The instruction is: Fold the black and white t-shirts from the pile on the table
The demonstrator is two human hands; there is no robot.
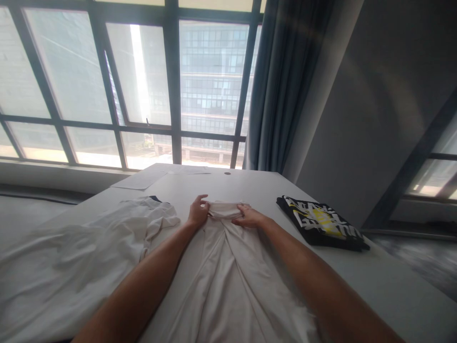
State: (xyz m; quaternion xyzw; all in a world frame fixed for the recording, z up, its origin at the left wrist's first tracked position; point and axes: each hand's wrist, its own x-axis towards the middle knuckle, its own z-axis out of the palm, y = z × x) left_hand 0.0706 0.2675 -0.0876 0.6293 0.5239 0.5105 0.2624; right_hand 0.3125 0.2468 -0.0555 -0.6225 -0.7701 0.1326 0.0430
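A white garment, which looks like a T-shirt (228, 281), stretches from the bottom of the view toward the middle of the table. My left hand (199, 211) pinches the left side of its far edge, with the index finger sticking out. On the right side of that same edge, my right hand (248, 216) grips the cloth between thumb and fingers. Between the hands the edge is pulled straight like a band, and creases fan down from it toward me. The near end of the garment runs out of view.
Crumpled white clothes (93, 247) lie to the left on the white table (246, 183). To the right sits a folded black garment (323, 221) with white and yellow print. Paper sheets (141, 179) rest near the far edge, below the windows and a grey curtain (274, 90).
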